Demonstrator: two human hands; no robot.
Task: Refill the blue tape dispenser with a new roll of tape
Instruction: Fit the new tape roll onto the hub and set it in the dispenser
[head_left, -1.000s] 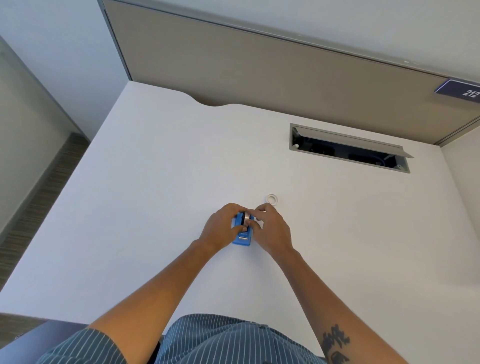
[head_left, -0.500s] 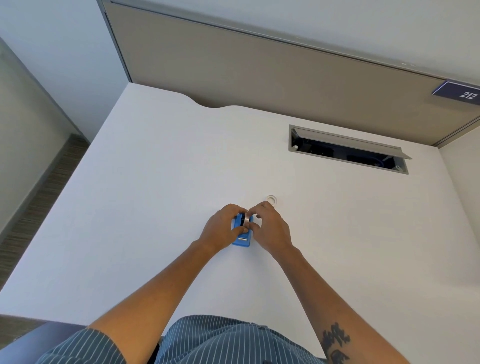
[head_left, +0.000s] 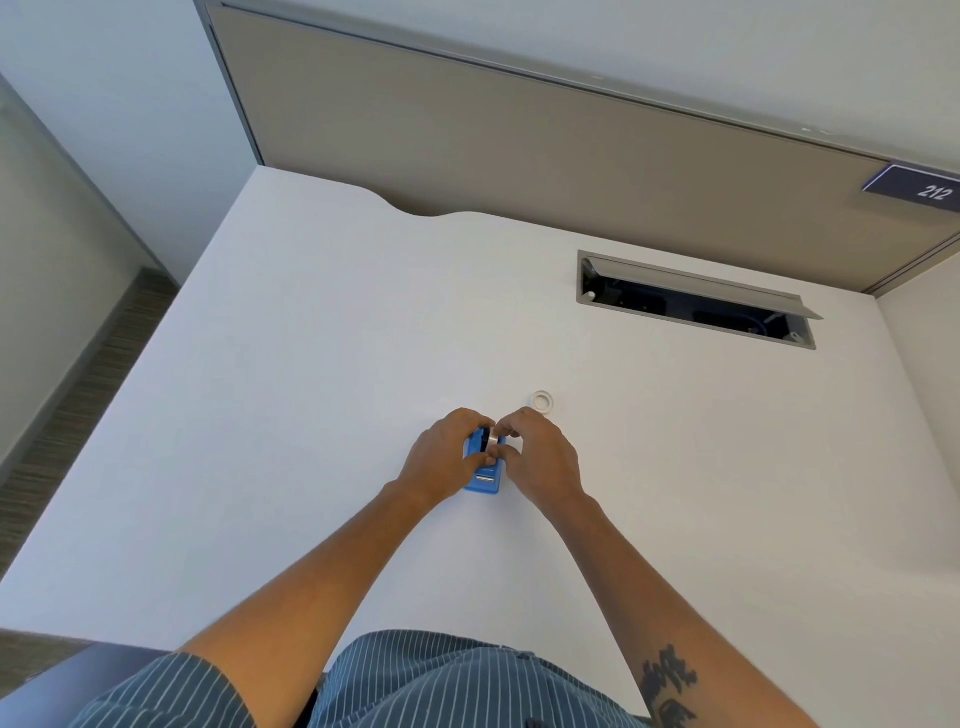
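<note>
Your left hand (head_left: 441, 457) curls around the left side of the blue tape dispenser (head_left: 484, 470), thumb across its top, while your right hand (head_left: 540, 457) closes in from the right with its fingertips (head_left: 503, 430) pinching at the roll of tape (head_left: 490, 439) that sits in the dispenser's far end. The dispenser rests on the white table (head_left: 311, 415), roughly in the middle and a little toward you, pinned between both hands. By the look of it you are seating the roll in its cradle, so keep the left hand firm on the body so that it cannot slide, and press the roll down squarely instead of at an angle; a tilted roll is likely to jam against the side walls. Whether the hub has dropped fully into its slots is hidden by your fingers, so judge it by feel. Once it sits, find the loose end and draw it toward the cutter before you let go. The dispenser's long axis runs near to far, leaning slightly to the left at its far end; the roll sits at the far end, and the pale strip at the near end is probably the cutter, which would make it point back at you. Just beyond your right hand, apart from it, a small white ring (head_left: 542, 400) lies flat on the table, perhaps the spent core. Far to the right an open cable hatch (head_left: 696, 301) is let into the table.
</note>
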